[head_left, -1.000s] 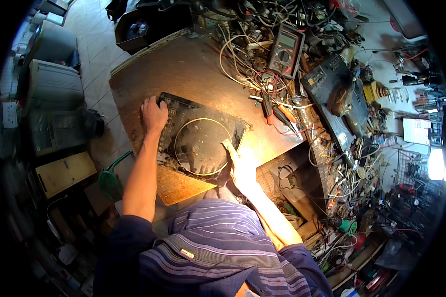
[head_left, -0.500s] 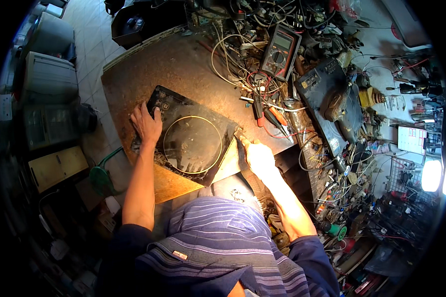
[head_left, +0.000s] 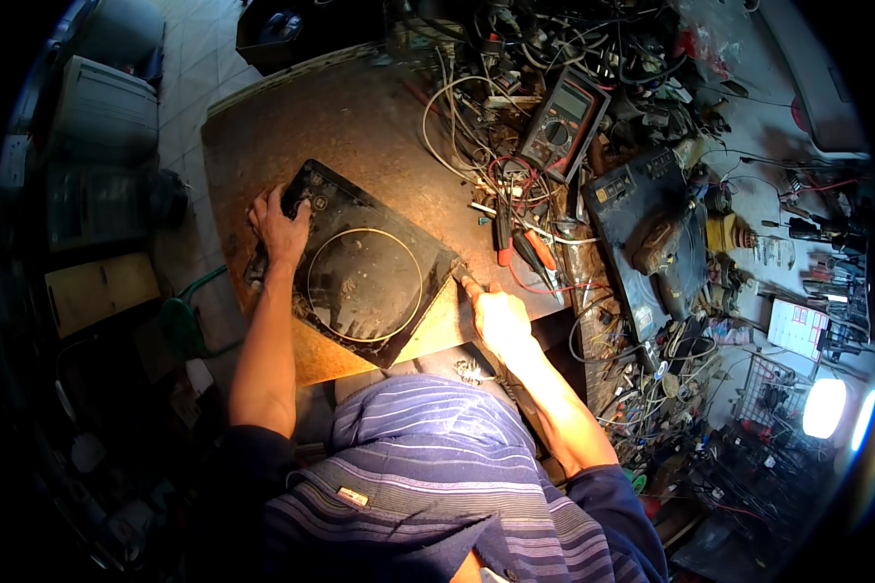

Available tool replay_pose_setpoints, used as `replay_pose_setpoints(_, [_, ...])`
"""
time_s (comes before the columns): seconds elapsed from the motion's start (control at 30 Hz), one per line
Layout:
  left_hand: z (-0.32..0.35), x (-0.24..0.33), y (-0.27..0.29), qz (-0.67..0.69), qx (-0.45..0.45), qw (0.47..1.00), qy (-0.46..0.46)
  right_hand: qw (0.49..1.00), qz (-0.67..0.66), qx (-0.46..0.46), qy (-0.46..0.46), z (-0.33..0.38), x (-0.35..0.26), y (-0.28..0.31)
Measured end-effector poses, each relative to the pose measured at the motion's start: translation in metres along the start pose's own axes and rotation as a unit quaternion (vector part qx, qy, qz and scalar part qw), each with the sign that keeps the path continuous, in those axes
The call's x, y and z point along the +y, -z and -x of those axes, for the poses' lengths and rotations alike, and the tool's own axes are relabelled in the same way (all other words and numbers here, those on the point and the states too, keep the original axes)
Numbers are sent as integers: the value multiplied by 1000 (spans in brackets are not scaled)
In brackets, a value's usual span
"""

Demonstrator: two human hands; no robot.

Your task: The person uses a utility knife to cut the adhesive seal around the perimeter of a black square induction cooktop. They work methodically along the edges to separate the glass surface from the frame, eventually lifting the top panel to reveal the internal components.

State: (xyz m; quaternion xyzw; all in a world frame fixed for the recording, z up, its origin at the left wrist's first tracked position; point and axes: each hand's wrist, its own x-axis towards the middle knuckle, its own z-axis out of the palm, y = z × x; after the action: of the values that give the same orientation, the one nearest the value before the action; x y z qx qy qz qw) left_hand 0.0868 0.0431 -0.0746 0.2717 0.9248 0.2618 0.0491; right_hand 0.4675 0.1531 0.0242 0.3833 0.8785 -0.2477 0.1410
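Note:
A dusty black induction cooker with a pale ring on its top lies at an angle on the brown worktable. My left hand grips the cooker's far left edge, thumb on the top and fingers over the side. At the opposite corner, my right hand is closed, with thumb and forefinger reaching to the cooker's edge. Something small and dark shows at those fingertips, too hidden to name.
To the right lie a multimeter, red and black test probes and orange-handled pliers. Beyond them a second black cooker bears a brown block. Tangled cables and loose parts crowd the table's far right side.
The whole view has shifted a little. My right fingers remain at the cooker's corner, with the hand slightly turned. My left hand keeps its hold, and the cooker lies much as before.

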Motion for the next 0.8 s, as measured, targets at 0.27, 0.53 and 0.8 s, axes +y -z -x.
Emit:
replay_pose_setpoints(0.27, [-1,-8,-5,-7,-3,1000,3,1000,7,2,7,-2,0,7])
replay_pose_setpoints(0.53, [-2,-5,-6,-4,-14,1000,3,1000,8,-27,10,-8,-1,15])
replay_pose_setpoints(0.8, [-5,-2,-10,-35,35,998,-26,993,82,-79,38,-26,-13,28])
